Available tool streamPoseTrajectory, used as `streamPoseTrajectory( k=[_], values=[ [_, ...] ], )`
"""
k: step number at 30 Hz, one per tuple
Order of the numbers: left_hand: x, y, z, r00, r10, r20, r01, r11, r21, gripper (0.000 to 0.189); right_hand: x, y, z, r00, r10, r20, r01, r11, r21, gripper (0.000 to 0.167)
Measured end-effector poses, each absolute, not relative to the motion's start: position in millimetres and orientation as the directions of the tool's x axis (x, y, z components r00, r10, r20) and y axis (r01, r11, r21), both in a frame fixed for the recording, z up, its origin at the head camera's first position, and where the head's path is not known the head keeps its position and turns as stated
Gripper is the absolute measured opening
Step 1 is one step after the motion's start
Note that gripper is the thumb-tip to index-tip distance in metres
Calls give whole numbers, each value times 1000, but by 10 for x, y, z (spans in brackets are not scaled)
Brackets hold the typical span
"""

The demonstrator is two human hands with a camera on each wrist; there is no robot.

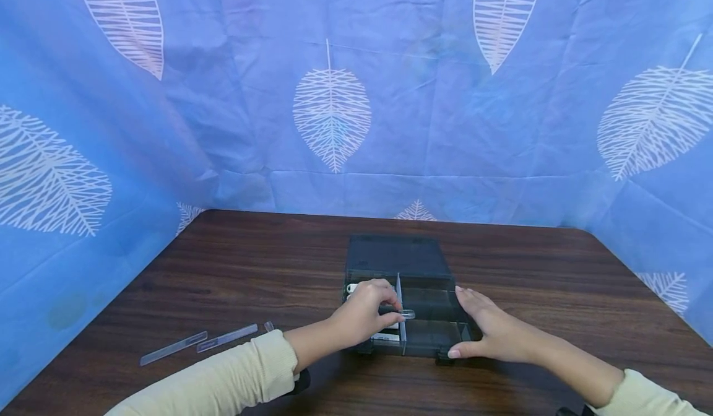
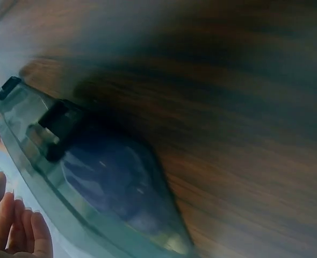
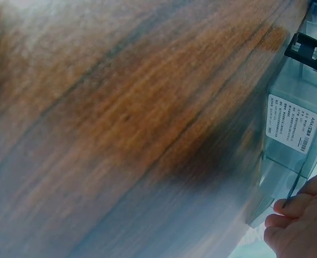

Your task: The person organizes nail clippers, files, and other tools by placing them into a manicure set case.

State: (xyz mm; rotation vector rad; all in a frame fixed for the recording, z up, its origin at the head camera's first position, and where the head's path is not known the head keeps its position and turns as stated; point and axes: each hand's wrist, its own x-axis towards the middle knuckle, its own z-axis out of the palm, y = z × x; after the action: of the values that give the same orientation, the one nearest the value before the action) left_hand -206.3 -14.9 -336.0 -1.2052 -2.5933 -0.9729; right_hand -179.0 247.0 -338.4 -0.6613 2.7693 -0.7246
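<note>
A dark see-through plastic storage box [image 1: 434, 329] has its lid [image 1: 398, 255] folded back, and a pale divider [image 1: 400, 314] splits its inside. Over this divider my left hand [image 1: 364, 317] pinches a small slim thing with a dark body and a clear rounded end [image 1: 409, 314]; its kind is not plain. White items [image 1: 385, 337] lie in the left compartment, partly hidden by that hand. My right hand [image 1: 492, 332] rests against the box's right side, fingers fairly straight and thumb at the front corner. In the right wrist view, its fingertips [image 3: 290, 209] touch the box edge.
Two clear plastic strips [image 1: 174, 348] [image 1: 227, 337] and a short clear piece [image 1: 269, 326] lie on the brown wooden table [image 1: 267, 261] at the left. Black latches [image 3: 306, 51] and a white printed label [image 3: 292, 123] are on the box. A blue leaf-patterned cloth [image 1: 390, 125] hangs behind.
</note>
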Motion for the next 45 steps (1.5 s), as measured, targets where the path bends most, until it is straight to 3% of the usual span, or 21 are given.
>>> streamPoseTrajectory(
  k=[8, 18, 23, 34, 45],
  values=[
    [-2068, 156, -3360, -661, 687, 301, 743, 542, 393, 10, -1806, 2455, -3382, -875, -478, -74, -383, 778, -498, 105],
    [-2028, 498, -3314, -592, 786, 176, 804, 564, 186, 8, -1792, 2489, -3391, -873, -483, -66, -384, 765, -518, 105],
    [-2011, 612, -3322, -607, 782, 143, 795, 594, 125, 9, -1793, 2488, -3392, -876, -476, -73, -374, 769, -518, 105],
    [-2020, 697, -3361, -653, 756, 43, 754, 643, 135, 4, -1795, 2474, -3380, -876, -474, -84, -365, 768, -526, 105],
    [-2098, 507, -3332, -558, 809, 183, 825, 517, 230, 12, -1809, 2480, -3395, -881, -466, -86, -360, 776, -517, 106]
  ],
)
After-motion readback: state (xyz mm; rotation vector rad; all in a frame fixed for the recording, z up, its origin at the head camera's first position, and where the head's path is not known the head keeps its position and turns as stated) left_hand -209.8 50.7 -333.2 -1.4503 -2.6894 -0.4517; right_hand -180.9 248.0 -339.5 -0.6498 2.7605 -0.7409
